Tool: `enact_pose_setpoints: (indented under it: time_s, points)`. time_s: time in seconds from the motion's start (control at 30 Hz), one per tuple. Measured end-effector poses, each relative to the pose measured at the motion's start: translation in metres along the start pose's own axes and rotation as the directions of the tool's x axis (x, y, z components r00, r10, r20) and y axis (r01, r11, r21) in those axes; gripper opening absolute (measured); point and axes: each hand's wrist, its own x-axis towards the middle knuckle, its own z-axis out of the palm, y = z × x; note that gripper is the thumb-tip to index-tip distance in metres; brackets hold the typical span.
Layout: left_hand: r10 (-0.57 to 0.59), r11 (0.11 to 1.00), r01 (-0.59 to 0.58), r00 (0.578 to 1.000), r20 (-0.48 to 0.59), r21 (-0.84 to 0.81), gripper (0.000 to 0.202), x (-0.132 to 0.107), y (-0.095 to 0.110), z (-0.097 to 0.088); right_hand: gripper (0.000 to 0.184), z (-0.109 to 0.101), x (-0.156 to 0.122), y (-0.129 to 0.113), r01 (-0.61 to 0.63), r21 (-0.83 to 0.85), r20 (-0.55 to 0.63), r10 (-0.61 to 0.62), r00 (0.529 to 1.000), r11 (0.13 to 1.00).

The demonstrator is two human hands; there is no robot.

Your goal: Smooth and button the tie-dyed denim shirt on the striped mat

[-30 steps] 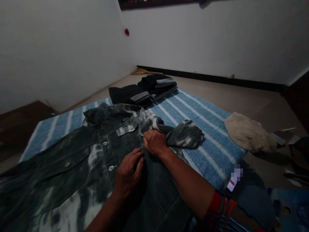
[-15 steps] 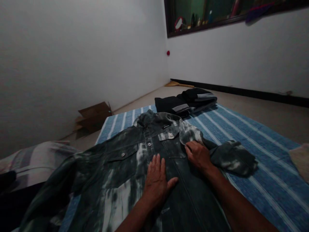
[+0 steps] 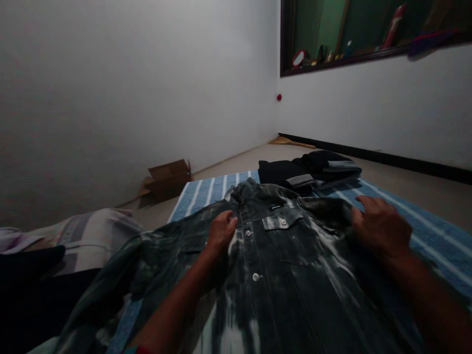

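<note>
A dark grey-green denim jacket [image 3: 295, 275] with white tie-dye streaks lies spread front up, its collar away from me. Over the chest beside the button strip is my left hand [image 3: 221, 230], fingers curled together; whether cloth is pinched in them is hidden. Out at the right-hand sleeve [image 3: 326, 209] is my right hand [image 3: 383, 227], bent round the cloth and slightly blurred. The sleeve runs from the shoulder to that hand, and its far end is hidden behind the hand and forearm.
Under the jacket is a blue-and-white striped cloth [image 3: 197, 194]. Folded black-and-grey clothing [image 3: 282, 172] lies beyond the collar. A cardboard box [image 3: 169, 179] stands on the floor at left, near a pale checked cloth bundle [image 3: 92, 236]. A broom [image 3: 293, 142] lies by the wall.
My left hand, flat on the jacket before, has moved up and left and curled. My right hand has moved outward, and the sleeve lies differently. The view has shifted left and up.
</note>
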Motion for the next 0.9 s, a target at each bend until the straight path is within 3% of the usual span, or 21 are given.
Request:
enact_pose_setpoints:
  time_s: [0.1, 0.17, 0.23, 0.4, 0.5, 0.6, 0.7, 0.8, 0.9]
  points:
    - [-0.079, 0.996, 0.081, 0.996, -0.046, 0.042, 0.035, 0.044, -0.010, -0.005, 0.023, 0.002, -0.001, -0.025, 0.203, 0.056, -0.031, -0.202, 0.979, 0.978]
    - [-0.095, 0.992, 0.097, 0.995, -0.029, 0.087, 0.039, 0.065, -0.012, -0.002, 0.020, 0.005, -0.004, -0.053, 0.350, 0.209, 0.070, -0.370, 0.926, 0.913]
    - [-0.091, 0.988, 0.090, 0.996, 0.002, 0.123, 0.042, 0.084, -0.012, 0.003, 0.023, 0.009, -0.004, -0.085, 0.409, 0.346, 0.186, -0.489, 0.852, 0.844]
    - [-0.063, 0.982, 0.042, 0.992, 0.105, 0.185, 0.041, 0.122, -0.004, 0.015, 0.037, 0.018, 0.005, -0.156, 0.431, 0.573, 0.365, -0.687, 0.628, 0.698]
    - [-0.080, 0.969, 0.033, 0.980, 0.183, 0.246, 0.037, 0.139, 0.002, 0.018, 0.035, 0.021, 0.003, -0.181, 0.444, 0.620, 0.369, -0.740, 0.563, 0.647]
    - [-0.144, 0.944, 0.067, 0.965, 0.220, 0.322, 0.039, 0.148, 0.006, 0.019, 0.031, 0.024, -0.002, -0.189, 0.451, 0.649, 0.361, -0.769, 0.527, 0.613]
    - [-0.167, 0.921, 0.098, 0.974, 0.155, 0.377, 0.040, 0.142, 0.008, 0.016, 0.029, 0.029, -0.003, -0.186, 0.403, 0.661, 0.380, -0.745, 0.549, 0.634]
    - [-0.145, 0.906, 0.108, 0.988, 0.060, 0.410, 0.036, 0.122, 0.010, 0.010, 0.028, 0.031, 0.005, -0.188, 0.287, 0.651, 0.392, -0.635, 0.666, 0.703]
    - [-0.123, 0.897, 0.112, 0.992, -0.002, 0.428, 0.036, 0.096, 0.010, 0.003, 0.036, 0.030, 0.019, -0.207, 0.168, 0.627, 0.391, -0.495, 0.776, 0.760]
